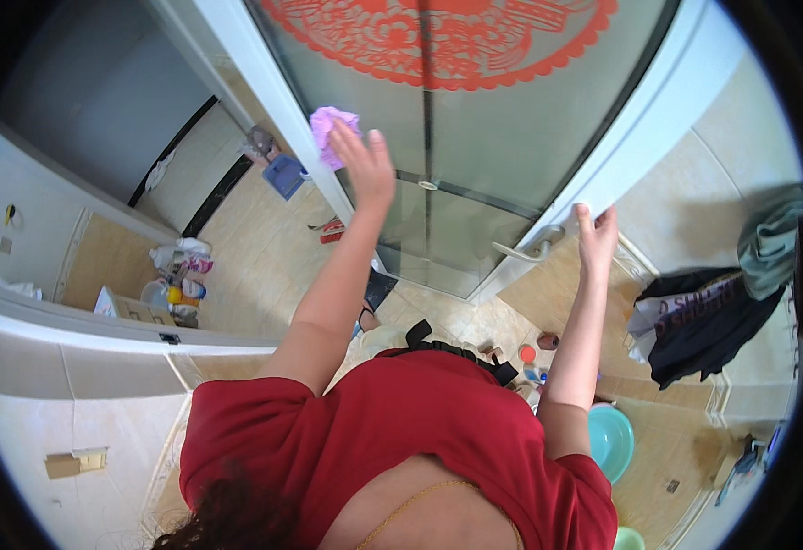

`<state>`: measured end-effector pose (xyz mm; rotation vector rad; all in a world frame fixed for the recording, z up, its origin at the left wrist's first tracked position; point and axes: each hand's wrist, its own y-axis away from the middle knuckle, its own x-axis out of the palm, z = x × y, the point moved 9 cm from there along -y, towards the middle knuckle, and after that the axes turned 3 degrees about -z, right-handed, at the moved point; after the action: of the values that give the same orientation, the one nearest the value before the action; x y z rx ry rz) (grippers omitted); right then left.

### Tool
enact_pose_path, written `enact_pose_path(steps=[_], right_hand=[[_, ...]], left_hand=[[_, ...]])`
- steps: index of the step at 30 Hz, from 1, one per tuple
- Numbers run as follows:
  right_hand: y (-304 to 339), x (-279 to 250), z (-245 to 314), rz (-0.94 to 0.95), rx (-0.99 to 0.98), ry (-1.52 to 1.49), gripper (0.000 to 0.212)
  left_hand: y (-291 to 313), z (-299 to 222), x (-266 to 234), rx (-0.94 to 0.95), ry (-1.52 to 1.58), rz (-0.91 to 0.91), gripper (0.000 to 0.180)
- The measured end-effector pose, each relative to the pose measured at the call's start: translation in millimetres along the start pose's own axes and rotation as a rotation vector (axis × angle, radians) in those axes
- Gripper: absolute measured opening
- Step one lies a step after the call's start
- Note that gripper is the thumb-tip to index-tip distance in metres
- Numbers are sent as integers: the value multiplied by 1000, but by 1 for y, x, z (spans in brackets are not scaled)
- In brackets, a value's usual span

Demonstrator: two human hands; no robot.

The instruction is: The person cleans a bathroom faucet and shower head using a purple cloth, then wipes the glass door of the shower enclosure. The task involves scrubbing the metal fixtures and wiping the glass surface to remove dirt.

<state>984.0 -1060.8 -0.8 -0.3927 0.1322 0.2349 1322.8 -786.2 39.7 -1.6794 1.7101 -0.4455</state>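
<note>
While purple cloth (pixel 324 123) lies beneath the spread left grip (pixel 366 174), the right grip (pixel 597 241) pinches the door (pixel 484 147).

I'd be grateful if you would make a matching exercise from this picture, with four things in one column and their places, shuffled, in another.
Things
1. Lilac cloth
2. Right hand
3. Turquoise basin
4. Red round decoration

Places
A. In the lower right of the picture
B. On the door, at the top of the picture
C. Under the fingers of the left hand
D. At the white edge of the door, near the handle

Pairs: 1-C; 2-D; 3-A; 4-B
</note>
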Motion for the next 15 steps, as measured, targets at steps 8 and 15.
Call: enact_pose_path(steps=[8, 15], right_hand=[[0, 3, 3, 35, 65, -57, 51], [-4, -1, -13, 42, 41, -18, 47]], left_hand=[[108, -113, 68, 309, 20, 552, 77], [32, -55, 22, 207, -36, 288, 70]])
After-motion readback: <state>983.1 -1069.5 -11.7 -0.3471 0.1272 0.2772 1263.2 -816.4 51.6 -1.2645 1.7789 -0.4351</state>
